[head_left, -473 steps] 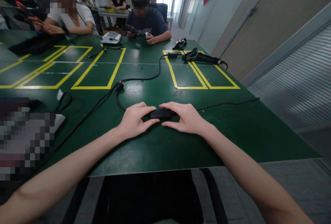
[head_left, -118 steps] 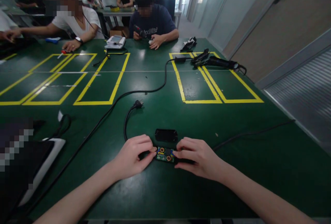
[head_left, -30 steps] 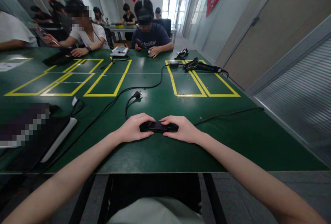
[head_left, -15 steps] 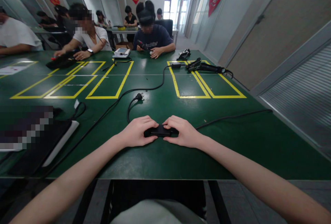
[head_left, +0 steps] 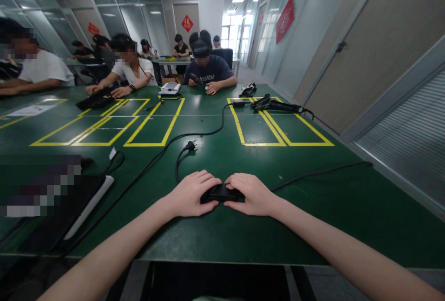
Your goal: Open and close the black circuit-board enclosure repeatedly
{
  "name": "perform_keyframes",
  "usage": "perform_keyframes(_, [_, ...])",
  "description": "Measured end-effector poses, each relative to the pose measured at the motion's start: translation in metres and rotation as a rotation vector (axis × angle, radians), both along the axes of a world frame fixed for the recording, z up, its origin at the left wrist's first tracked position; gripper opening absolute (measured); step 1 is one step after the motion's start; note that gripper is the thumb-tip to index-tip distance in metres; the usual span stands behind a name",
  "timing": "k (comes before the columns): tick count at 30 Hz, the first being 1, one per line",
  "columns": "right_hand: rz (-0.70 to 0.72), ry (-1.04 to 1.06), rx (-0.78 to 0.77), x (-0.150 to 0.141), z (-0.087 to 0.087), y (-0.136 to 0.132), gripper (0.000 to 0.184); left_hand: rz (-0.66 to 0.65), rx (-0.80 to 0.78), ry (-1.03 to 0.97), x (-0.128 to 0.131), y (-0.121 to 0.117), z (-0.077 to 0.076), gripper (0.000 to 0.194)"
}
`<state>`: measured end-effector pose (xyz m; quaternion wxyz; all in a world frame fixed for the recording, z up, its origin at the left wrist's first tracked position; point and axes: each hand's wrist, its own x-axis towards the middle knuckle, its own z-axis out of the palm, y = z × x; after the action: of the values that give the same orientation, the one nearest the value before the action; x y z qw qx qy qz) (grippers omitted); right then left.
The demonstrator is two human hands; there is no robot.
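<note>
A black power adapter (head_left: 222, 192) rests on the green table (head_left: 243, 241) in front of me, its middle showing between my hands. My left hand (head_left: 194, 193) is closed around its left end, thumb on the near side and fingers on the far side. Around the right end my right hand (head_left: 252, 194) grips in the same way. A short black cord with a plug (head_left: 190, 146) comes out beyond my left hand and curves away from me. From beyond my right hand a black cable (head_left: 320, 170) runs to the table's right side. Both ends of the adapter are hidden by my hands.
A dark laptop-like device (head_left: 73, 208), partly pixelated, lies at left. Another long cable (head_left: 149, 159) crosses to a small black box (head_left: 238, 104). Black straps (head_left: 274, 105) lie at back right. Yellow tape (head_left: 149, 144) marks rectangles. Co-workers sit opposite, one (head_left: 210, 74) holding a dark tool.
The camera view has tilted upward, so everything appears lower in the picture. Both hands keep their hold on the adapter, which shows no clear movement on the table.
</note>
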<state>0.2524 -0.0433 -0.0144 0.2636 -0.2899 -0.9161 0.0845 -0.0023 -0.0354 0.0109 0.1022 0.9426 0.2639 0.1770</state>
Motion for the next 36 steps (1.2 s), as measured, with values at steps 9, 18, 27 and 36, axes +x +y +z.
perform_keyframes(9, [-0.066,-0.037,-0.056,-0.001,-0.001,0.000,0.024,0.017,-0.013,0.021,0.000,0.004,-0.003,0.041])
perform_keyframes(18, [-0.113,-0.139,-0.006,-0.010,0.001,0.010,0.029,0.056,0.022,0.062,0.004,0.016,-0.008,0.042])
perform_keyframes(27, [-0.068,-0.295,0.173,-0.008,0.002,0.013,0.036,0.050,0.065,0.098,-0.001,0.017,-0.009,0.029])
perform_keyframes(36, [-0.047,-0.270,0.285,-0.007,0.006,0.012,0.034,0.065,-0.025,0.050,-0.001,0.014,-0.001,0.043])
